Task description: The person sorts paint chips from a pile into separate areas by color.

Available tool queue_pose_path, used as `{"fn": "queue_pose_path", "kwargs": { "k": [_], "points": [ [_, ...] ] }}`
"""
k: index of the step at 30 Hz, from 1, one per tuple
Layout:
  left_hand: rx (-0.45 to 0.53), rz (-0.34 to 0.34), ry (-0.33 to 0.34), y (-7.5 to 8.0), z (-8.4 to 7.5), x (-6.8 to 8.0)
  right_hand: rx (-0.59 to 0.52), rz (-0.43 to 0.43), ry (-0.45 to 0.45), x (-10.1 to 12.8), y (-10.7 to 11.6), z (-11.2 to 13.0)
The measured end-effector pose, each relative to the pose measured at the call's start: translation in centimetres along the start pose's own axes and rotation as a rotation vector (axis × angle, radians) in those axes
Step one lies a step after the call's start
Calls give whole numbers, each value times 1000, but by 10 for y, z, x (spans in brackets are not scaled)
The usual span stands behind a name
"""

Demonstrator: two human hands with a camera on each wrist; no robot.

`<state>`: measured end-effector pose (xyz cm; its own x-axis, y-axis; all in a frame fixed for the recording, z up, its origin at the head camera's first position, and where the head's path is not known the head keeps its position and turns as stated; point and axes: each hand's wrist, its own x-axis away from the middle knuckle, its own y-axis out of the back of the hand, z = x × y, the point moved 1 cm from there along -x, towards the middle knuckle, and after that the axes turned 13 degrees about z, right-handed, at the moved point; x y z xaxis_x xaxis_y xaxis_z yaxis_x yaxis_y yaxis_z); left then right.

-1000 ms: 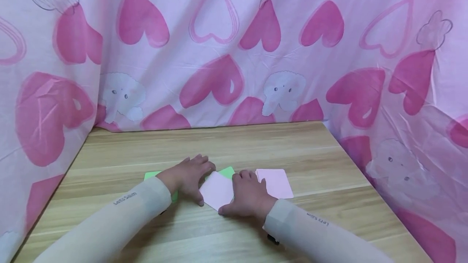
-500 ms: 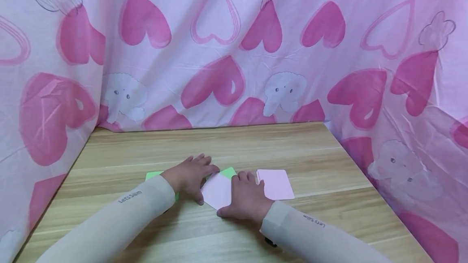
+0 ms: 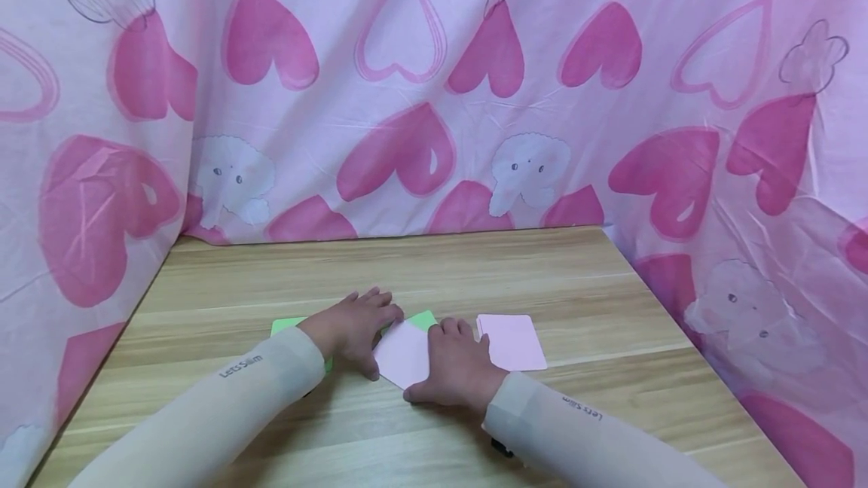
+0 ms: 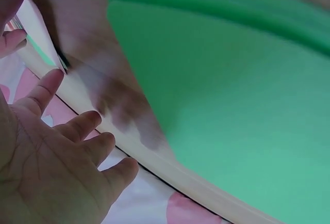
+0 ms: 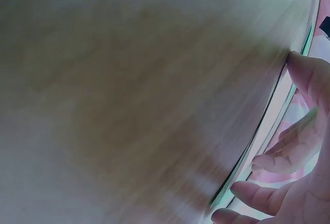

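Between my hands a pink square card lies turned on its corner over a green card, whose far corner peeks out behind. My left hand holds the pink card at its left corner, thumb on the near edge and index finger on the far edge, other fingers spread. On the other side my right hand holds its right part, thumb at the near corner and fingertips at the far right edge. Another green card with rounded corners lies partly hidden under the left forearm; it looms large in the left wrist view.
Right of the right hand, slightly offset pink cards lie stacked on the wooden table. A pink curtain with hearts encloses the back and both sides. Pale sleeves cover both forearms.
The right hand and its thumb have shifted slightly left over the pink card since a second ago. The view has drifted a little; over the last half second almost nothing moves.
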<state>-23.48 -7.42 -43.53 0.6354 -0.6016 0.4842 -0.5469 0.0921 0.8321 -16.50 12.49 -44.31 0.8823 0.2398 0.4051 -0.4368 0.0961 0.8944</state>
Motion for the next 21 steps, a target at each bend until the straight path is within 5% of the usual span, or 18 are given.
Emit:
{"fn": "queue_pose_path", "kwargs": {
  "k": [21],
  "points": [
    [18,-4,-3,-2,3,-5,-18,41,14,-6,2,-1]
  ]
}}
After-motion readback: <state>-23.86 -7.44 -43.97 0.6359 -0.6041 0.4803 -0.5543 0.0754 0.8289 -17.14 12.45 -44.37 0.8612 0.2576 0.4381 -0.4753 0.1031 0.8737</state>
